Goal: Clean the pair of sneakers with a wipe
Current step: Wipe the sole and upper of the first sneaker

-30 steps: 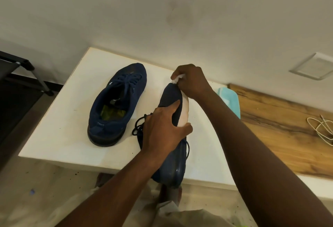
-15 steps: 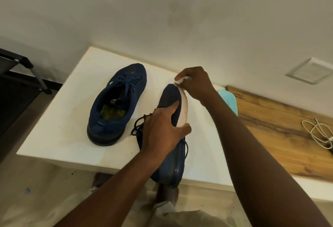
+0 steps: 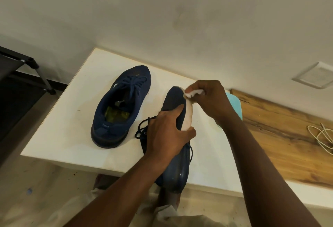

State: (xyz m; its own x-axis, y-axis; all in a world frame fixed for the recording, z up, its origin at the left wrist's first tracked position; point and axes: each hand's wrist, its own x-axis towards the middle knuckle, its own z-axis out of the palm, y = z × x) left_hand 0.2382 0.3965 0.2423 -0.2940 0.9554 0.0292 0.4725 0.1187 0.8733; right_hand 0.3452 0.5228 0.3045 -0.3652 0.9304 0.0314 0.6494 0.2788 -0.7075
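Note:
Two navy sneakers are on a white table (image 3: 59,136). One sneaker (image 3: 122,108) stands upright at the left with its laces tied and a greenish insole showing. The other sneaker (image 3: 175,169) lies on its side, its white sole edge facing right. My left hand (image 3: 167,136) grips this sneaker around the middle, thumb on the sole edge. A crumpled white wipe (image 3: 193,93) is pinched in my right hand (image 3: 210,99), pressed against the sole edge just behind the toe.
A light blue packet (image 3: 234,104) lies behind my right forearm. A wooden surface (image 3: 281,133) adjoins the table on the right, with a white cable (image 3: 320,138) on it. A black metal rack (image 3: 23,75) stands at the left. The wall runs right behind the table.
My right hand has slid the wipe from the toe tip to the right and down along the white sole edge. My left hand keeps the same hold on the sneaker.

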